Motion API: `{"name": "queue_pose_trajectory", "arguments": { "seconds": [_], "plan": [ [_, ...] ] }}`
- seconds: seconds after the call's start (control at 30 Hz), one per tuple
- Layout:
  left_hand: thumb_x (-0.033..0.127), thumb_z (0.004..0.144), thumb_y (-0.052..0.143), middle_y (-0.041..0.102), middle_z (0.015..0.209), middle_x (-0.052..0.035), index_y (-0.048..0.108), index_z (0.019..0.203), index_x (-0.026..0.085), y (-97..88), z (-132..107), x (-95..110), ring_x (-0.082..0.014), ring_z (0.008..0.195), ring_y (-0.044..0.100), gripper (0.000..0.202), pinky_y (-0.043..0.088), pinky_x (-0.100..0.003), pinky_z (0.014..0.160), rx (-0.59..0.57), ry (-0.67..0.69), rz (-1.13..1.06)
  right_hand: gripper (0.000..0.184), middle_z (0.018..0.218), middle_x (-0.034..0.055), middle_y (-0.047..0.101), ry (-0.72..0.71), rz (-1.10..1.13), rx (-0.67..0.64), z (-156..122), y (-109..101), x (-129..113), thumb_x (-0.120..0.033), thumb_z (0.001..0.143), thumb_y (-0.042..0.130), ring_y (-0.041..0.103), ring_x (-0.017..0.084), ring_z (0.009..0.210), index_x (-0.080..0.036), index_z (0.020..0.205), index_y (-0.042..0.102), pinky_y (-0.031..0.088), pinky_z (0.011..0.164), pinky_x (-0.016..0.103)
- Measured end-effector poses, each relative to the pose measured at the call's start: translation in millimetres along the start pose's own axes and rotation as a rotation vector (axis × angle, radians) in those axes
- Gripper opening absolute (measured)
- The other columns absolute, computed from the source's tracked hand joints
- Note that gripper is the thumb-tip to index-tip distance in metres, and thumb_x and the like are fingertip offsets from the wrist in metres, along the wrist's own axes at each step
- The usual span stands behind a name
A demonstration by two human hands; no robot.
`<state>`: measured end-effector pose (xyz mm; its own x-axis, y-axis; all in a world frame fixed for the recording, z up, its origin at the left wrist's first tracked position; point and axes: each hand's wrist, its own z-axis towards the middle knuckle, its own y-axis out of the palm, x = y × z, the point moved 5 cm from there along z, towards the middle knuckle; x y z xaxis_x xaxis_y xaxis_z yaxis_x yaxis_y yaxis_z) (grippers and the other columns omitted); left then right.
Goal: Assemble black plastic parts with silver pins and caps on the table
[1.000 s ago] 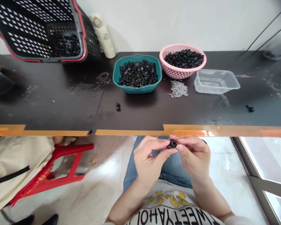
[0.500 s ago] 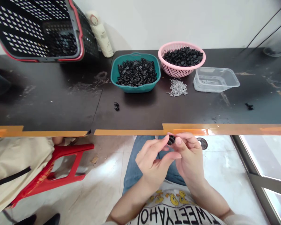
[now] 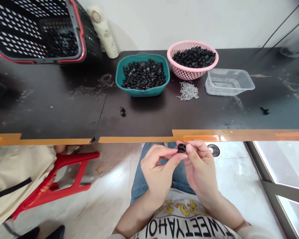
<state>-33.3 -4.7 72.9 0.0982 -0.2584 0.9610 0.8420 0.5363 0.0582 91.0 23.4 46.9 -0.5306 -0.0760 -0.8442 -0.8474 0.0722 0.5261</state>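
Head view: both hands point(image 3: 157, 169) hold a small black piece point(image 3: 181, 148).

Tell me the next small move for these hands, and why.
Perhaps squeeze the small black piece gently: the left hand and right hand both pinch it, and it seems to show two stacked round layers, whose fit is too small to judge here.

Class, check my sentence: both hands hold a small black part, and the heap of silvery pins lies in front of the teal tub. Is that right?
Not quite: the head view shows the heap of silvery pins lying in front of the pink basket, not the teal tub. The left hand and right hand do hold a small black part.
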Motion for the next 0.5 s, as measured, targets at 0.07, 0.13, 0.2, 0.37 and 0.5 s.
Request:
{"name": "queue_pose_trajectory", "arguments": {
  "seconds": [0.07, 0.13, 0.2, 0.37, 0.5],
  "plan": [
    [0.025, 0.073, 0.090, 0.070, 0.068, 0.0038, 0.077, 0.077, 0.024, -0.5, 0.5, 2.4, -0.0099, 0.059, 0.063, 0.013, 0.051, -0.021, 0.054, -0.004, 0.044, 0.029, 0.008, 0.083, -0.0042, 0.080, 0.013, 0.016, 0.003, -0.5, 0.5, 0.4, -0.030, 0.085, 0.083, 0.079, 0.019, 0.086, -0.032, 0.089, 0.077, 0.066, 0.070, 0.026],
    [0.023, 0.074, 0.089, 0.070, 0.067, 0.0042, 0.077, 0.077, 0.025, -0.4, 1.1, 3.9, -0.0101, 0.059, 0.063, 0.013, 0.053, -0.023, 0.058, -0.010, 0.072, 0.037, 0.007, 0.084, -0.0044, 0.080, 0.028, 0.028, 0.014, -0.7, 0.5, 0.7, -0.029, 0.085, 0.083, 0.079, 0.017, 0.086, -0.031, 0.089, 0.077, 0.065, 0.072, 0.025],
    [0.021, 0.074, 0.089, 0.069, 0.065, 0.0047, 0.076, 0.075, 0.024, 0.7, 1.5, 2.6, -0.0099, 0.059, 0.062, 0.013, 0.053, -0.023, 0.060, -0.028, 0.056, 0.013, 0.007, 0.083, -0.0041, 0.080, 0.042, 0.039, 0.023, -0.7, 0.4, 1.1, -0.029, 0.085, 0.083, 0.079, 0.017, 0.086, -0.030, 0.089, 0.077, 0.065, 0.073, 0.025],
    [0.025, 0.079, 0.085, 0.060, 0.063, 0.0057, 0.071, 0.071, 0.022, 6.6, -1.6, -10.7, -0.0065, 0.057, 0.055, 0.016, 0.047, -0.018, 0.056, -0.065, -0.158, -0.179, 0.009, 0.082, -0.0034, 0.079, 0.044, 0.056, 0.032, -0.9, -0.6, 0.4, -0.028, 0.084, 0.084, 0.078, 0.018, 0.085, -0.030, 0.089, 0.077, 0.065, 0.073, 0.027],
    [0.030, 0.082, 0.083, 0.051, 0.061, 0.0066, 0.067, 0.069, 0.021, 12.1, -5.0, -17.3, -0.0049, 0.054, 0.049, 0.022, 0.047, -0.016, 0.056, -0.104, -0.266, -0.319, 0.007, 0.088, -0.0036, 0.080, 0.039, 0.056, 0.030, -2.0, -0.6, -1.3, -0.028, 0.086, 0.082, 0.078, 0.016, 0.083, -0.030, 0.089, 0.077, 0.065, 0.072, 0.025]
  ]
}}
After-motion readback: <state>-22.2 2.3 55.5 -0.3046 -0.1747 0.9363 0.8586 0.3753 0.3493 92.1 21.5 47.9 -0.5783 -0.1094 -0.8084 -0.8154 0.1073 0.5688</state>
